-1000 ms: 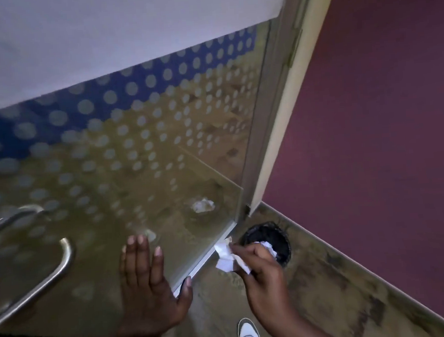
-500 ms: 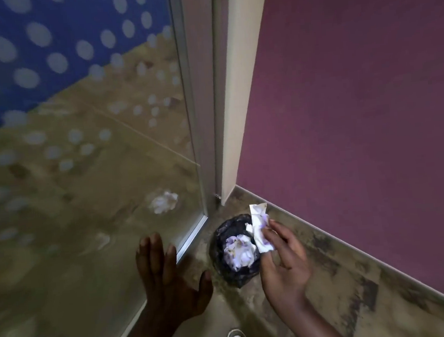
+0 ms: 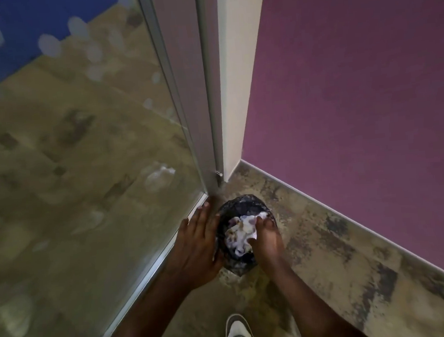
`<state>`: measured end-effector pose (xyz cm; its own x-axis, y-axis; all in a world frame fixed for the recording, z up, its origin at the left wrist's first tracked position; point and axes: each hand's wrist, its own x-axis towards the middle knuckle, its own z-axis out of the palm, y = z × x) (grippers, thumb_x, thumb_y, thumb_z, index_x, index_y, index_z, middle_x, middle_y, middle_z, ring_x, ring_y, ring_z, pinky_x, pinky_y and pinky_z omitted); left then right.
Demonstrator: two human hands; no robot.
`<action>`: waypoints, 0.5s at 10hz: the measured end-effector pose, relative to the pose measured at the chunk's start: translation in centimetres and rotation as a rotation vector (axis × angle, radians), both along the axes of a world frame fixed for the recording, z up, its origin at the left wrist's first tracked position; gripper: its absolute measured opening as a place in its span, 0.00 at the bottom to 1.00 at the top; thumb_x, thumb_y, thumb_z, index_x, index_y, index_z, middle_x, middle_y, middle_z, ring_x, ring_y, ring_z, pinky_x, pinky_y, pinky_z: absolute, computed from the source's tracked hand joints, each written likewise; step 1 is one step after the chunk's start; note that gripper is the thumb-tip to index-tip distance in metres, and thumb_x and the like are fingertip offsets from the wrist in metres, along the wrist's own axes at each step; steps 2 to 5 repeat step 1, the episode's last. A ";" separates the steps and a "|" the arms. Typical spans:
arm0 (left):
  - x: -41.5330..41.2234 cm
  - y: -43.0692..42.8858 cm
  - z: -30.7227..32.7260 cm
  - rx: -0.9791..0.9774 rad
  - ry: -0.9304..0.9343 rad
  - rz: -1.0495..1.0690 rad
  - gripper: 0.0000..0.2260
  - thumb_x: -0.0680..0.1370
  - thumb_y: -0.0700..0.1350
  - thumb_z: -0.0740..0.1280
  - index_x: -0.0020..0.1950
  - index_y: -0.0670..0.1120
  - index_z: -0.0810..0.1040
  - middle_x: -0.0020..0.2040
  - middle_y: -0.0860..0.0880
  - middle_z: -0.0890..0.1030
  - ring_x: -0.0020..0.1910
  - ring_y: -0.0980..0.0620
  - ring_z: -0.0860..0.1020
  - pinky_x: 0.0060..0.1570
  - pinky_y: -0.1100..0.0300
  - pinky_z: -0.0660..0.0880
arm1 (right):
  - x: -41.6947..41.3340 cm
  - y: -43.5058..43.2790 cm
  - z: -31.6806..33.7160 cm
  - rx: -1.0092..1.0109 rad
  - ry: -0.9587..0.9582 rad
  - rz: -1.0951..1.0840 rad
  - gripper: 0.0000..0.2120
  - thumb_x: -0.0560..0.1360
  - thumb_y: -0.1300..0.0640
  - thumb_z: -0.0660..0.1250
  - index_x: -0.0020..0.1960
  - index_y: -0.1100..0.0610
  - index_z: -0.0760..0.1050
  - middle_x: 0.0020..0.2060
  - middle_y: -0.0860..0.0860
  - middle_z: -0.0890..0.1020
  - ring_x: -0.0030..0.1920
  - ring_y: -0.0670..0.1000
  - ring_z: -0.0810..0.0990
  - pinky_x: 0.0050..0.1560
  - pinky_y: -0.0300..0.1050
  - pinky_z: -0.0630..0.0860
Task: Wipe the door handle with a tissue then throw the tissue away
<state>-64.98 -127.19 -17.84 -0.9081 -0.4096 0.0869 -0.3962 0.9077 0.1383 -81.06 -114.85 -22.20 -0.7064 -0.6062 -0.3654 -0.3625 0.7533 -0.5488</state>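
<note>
Nearest us a white shoe [image 3: 239,335] stands on the mottled floor [image 3: 328,253]. Half a second ago our right hand [image 3: 267,238] pinched the tissue [image 3: 240,232] above the bin [image 3: 243,237]; now it presses the tissue down among the crumpled paper, fingers bent over it, so we judge the disposal nearly done. Our left hand [image 3: 199,246], which was spread in the air, lies open against the bin's side. Beyond, the glass door [image 3: 82,166], its frame [image 3: 196,90] and the purple wall [image 3: 355,91] hem the corner; open room lies only back toward us.
</note>
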 end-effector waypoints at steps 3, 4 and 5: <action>1.1 0.6 -1.2 0.025 -0.247 0.040 0.39 0.64 0.58 0.65 0.72 0.41 0.68 0.74 0.35 0.68 0.68 0.36 0.74 0.56 0.38 0.76 | 0.0 0.3 -2.3 0.178 -0.055 0.110 0.22 0.79 0.57 0.61 0.72 0.57 0.64 0.66 0.56 0.74 0.62 0.56 0.76 0.57 0.45 0.74; 1.1 0.6 -1.2 0.025 -0.247 0.040 0.39 0.64 0.58 0.65 0.72 0.41 0.68 0.74 0.35 0.68 0.68 0.36 0.74 0.56 0.38 0.76 | 0.0 0.3 -2.3 0.178 -0.055 0.110 0.22 0.79 0.57 0.61 0.72 0.57 0.64 0.66 0.56 0.74 0.62 0.56 0.76 0.57 0.45 0.74; 1.1 0.6 -1.2 0.025 -0.247 0.040 0.39 0.64 0.58 0.65 0.72 0.41 0.68 0.74 0.35 0.68 0.68 0.36 0.74 0.56 0.38 0.76 | 0.0 0.3 -2.3 0.178 -0.055 0.110 0.22 0.79 0.57 0.61 0.72 0.57 0.64 0.66 0.56 0.74 0.62 0.56 0.76 0.57 0.45 0.74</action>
